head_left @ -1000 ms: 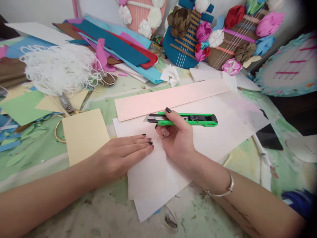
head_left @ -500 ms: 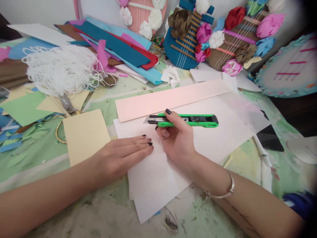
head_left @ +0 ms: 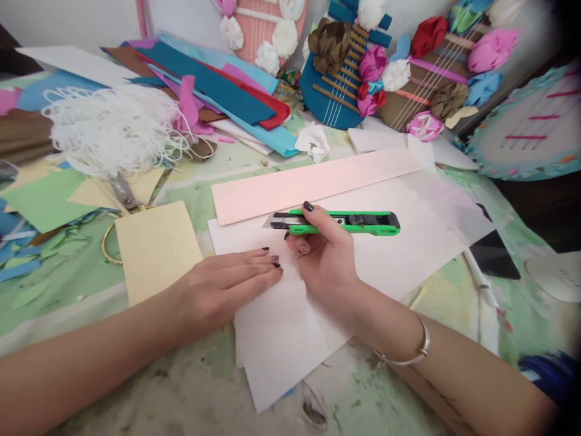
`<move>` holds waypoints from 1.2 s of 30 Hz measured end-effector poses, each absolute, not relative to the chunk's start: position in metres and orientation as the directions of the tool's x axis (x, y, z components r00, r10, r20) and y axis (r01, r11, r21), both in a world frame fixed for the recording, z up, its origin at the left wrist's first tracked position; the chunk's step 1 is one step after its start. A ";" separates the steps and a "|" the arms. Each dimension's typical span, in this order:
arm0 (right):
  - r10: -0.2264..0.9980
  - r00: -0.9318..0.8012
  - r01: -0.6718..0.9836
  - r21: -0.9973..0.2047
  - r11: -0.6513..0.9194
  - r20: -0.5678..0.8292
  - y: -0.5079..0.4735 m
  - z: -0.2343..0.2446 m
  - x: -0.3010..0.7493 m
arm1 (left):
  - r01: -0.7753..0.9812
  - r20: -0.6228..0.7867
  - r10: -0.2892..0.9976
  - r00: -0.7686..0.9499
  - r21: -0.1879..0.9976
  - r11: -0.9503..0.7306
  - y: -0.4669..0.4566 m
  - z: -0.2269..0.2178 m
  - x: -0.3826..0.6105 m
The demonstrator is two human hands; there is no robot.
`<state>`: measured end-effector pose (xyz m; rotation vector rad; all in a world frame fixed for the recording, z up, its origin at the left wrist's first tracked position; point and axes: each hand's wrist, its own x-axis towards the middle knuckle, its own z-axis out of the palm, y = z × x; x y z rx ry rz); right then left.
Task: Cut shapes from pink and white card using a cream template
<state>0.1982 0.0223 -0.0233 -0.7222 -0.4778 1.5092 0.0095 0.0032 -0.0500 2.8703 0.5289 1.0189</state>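
Observation:
My right hand (head_left: 324, 254) grips a green and black utility knife (head_left: 370, 222) between thumb and fingers, its blade pointing left. Beneath it lie white paper sheets (head_left: 281, 357), loosely stacked and overlapping. My left hand (head_left: 222, 284) rests flat on the left part of these sheets, fingers stretched out toward the right hand. Just beyond the knife, a long pale pink strip (head_left: 290, 184) lies across the top of the white paper. A cream paper piece (head_left: 157, 248) sits left of my left hand, its lower edge partly behind my forearm.
Scissors (head_left: 122, 192) and a tangle of white string (head_left: 113, 127) lie at the left, near paper scraps (head_left: 40, 200). Folded coloured sheets (head_left: 209, 79) are piled behind. Paper-flower-decorated guitar shapes (head_left: 331, 91) stand at the back. A dark flat object (head_left: 497, 254) lies at the right.

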 end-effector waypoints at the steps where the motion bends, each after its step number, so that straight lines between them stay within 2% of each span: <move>1: 0.988 0.035 -0.716 -0.694 -0.080 -0.151 0.022 -0.023 0.198 | 0.300 0.606 0.332 0.722 0.158 -0.941 0.003 -0.050 0.010; 12: 0.988 0.039 -0.695 -0.715 -0.080 -0.150 0.022 -0.023 0.197 | 0.294 0.633 0.314 0.708 0.139 -0.945 0.005 -0.055 0.010; 15: 0.983 0.065 -0.666 -0.741 -0.083 -0.169 0.021 -0.019 0.196 | 0.289 0.621 0.305 0.722 0.130 -0.948 0.003 -0.053 0.011; 18: 0.990 0.060 -0.583 -0.809 -0.071 -0.130 0.021 -0.009 0.199 | 0.275 0.601 0.287 0.746 0.114 -0.955 -0.002 -0.050 0.016; 23: 0.976 -0.217 -0.311 -0.949 -0.053 0.016 0.029 0.007 0.218 | 0.319 0.593 0.293 0.750 0.064 -0.946 -0.009 -0.044 0.025; 27: 0.898 -0.430 -0.225 -0.974 -0.003 0.097 0.038 0.001 0.231 | 0.308 0.572 0.296 0.765 0.079 -0.948 -0.010 -0.046 0.024; 30: 0.857 -0.507 -0.213 -0.977 -0.019 0.093 0.046 -0.009 0.236 | 0.296 0.553 0.303 0.776 0.104 -0.949 -0.011 -0.049 0.022; 36: 0.820 -0.572 -0.121 -0.988 -0.099 -0.012 0.055 -0.023 0.241 | 0.299 0.551 0.307 0.776 0.106 -0.948 -0.012 -0.042 0.023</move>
